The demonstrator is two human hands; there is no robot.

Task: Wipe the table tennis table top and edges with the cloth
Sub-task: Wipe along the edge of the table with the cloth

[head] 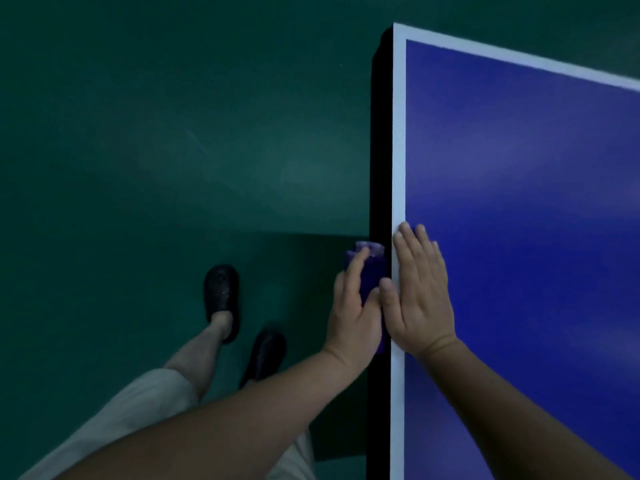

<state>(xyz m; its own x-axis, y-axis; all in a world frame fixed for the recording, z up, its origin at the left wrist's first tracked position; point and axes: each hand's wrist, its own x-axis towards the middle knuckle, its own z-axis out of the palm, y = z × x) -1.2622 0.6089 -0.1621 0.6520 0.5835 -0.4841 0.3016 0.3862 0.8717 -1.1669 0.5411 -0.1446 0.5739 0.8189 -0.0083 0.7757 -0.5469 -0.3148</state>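
free: table top (536,202) ahead, black edge (380,150) ahead | blocked: none | floor (156,150) open

Dim green floor (156,150), scuffed, with a faint sheen of light.
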